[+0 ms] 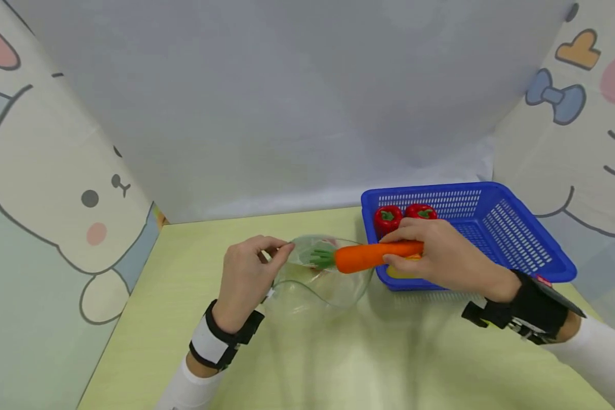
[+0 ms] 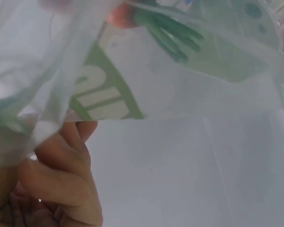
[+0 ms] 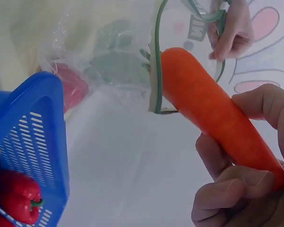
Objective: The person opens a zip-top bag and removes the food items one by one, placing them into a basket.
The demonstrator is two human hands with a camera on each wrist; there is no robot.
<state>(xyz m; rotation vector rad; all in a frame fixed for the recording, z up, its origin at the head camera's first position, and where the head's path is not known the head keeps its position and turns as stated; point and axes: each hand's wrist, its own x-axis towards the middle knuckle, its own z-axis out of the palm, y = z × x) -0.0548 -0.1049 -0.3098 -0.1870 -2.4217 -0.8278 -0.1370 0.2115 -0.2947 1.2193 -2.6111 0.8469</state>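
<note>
My left hand (image 1: 248, 279) pinches the rim of a clear plastic bag (image 1: 333, 293) with a green edge. In my right hand (image 1: 443, 256) is an orange toy carrot (image 1: 361, 258), gripped near its narrow end. The carrot's green leafy top (image 1: 322, 258) points left and is inside the bag's mouth, as the right wrist view also shows. Something red (image 3: 71, 87) lies deeper in the bag, its kind blurred by the plastic. The left wrist view shows green printing (image 2: 109, 90) on the bag and my curled left fingers (image 2: 61, 184) below it.
A blue plastic basket (image 1: 523, 228) stands at the right, behind my right hand. It holds red bell peppers (image 1: 388, 219) and a yellow thing (image 1: 402, 271), partly hidden. A pale wall sheet (image 1: 287, 114) closes off the back of the yellowish table (image 1: 184, 273); cartoon panels flank it.
</note>
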